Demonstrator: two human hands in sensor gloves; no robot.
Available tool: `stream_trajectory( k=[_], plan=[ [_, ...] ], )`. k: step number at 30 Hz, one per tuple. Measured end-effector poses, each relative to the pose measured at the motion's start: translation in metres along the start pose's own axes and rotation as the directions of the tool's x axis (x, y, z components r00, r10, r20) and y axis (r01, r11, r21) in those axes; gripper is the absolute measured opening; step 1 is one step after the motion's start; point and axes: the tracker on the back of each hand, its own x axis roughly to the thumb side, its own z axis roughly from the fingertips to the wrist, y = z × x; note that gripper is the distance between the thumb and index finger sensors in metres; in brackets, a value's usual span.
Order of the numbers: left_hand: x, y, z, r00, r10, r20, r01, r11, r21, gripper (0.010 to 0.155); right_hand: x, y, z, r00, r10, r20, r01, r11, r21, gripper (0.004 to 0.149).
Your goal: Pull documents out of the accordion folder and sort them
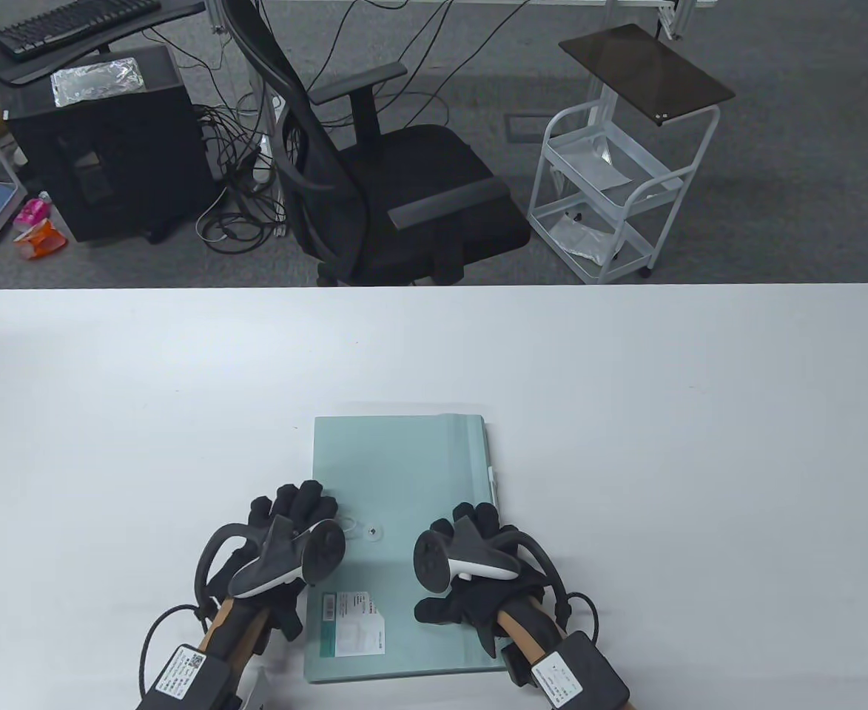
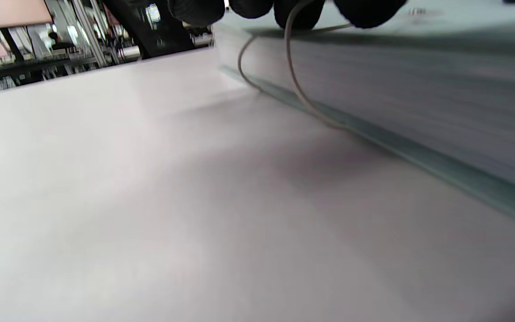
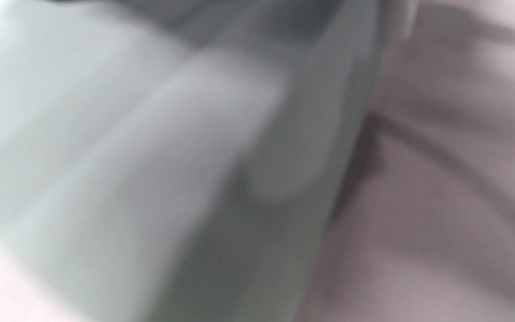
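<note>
A: White table [image 1: 626, 414], office floor behind w/ black chair [image 1: 397, 185], white trolley [image 1: 611, 200], PC tower [image 1: 108, 148] far left, keyboard [image 1: 71, 26] above it.

B: Task item?

A: Pale green accordion folder [image 1: 397, 473], flat on table, near edge, centred, long side running away from person. White label [image 1: 356, 614] on cover near front left corner. Round button clasp [image 1: 371, 532] on cover between hands. Thin elastic cord [image 2: 291, 76] hangs in loop down left side of folder onto table, per left wrist view.

B: Left hand?

A: Left hand [image 1: 286, 540] at folder's left edge, fingers [image 2: 197, 10] curled over top of that edge, touching cover. Cord runs out from between fingertips; actual pinch on cord: can't tell. Tracker on back hides palm.

B: Right hand?

A: Right hand [image 1: 470, 562] over right half of cover, fingers pointing away, thumb out to left on cover. Looks like resting flat, spread narrow; grip on right edge: can't tell. Right wrist view blurred, only green folder surface beside table legible.

B: Folder state?

A: Closed, flap down, stepped tabs [image 1: 487, 458] visible along right edge.
</note>
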Motion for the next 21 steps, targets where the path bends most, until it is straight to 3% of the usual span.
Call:
stream_trajectory(
  k=[2,8,13,15,18,21],
  plan=[
    [0.002,-0.004,-0.005,0.997,-0.081,-0.018,0.079,0.995,-0.068,0.064,0.001,-0.004,0.005,1.0,0.017,-0.005,-0.017,0.999,-0.039,0.1],
    [0.001,-0.007,-0.006,0.999,-0.036,-0.009,0.035,0.998,-0.048,0.063,0.006,-0.036,0.027,0.998,-0.025,0.06,0.036,0.98,-0.195,0.097],
    [-0.005,-0.008,-0.006,0.999,0.03,-0.01,-0.03,0.998,-0.052,0.063,0.024,-0.07,0.047,0.983,-0.045,0.177,0.114,0.91,-0.399,0.09],
    [-0.006,-0.009,-0.006,0.999,0.034,-0.01,-0.034,0.998,-0.05,0.063,0.034,-0.082,0.051,0.97,-0.041,0.238,0.149,0.878,-0.456,0.077],
    [-0.006,-0.009,-0.006,0.999,0.034,-0.004,-0.034,0.998,-0.044,0.063,0.051,-0.094,0.049,0.949,0.024,0.313,0.135,0.869,-0.476,0.062],
    [-0.006,-0.009,-0.006,0.999,0.041,-0.004,-0.041,0.998,-0.047,0.063,0.065,-0.097,0.04,0.961,0.077,0.266,0.057,0.886,-0.46,0.057]
  ],
)
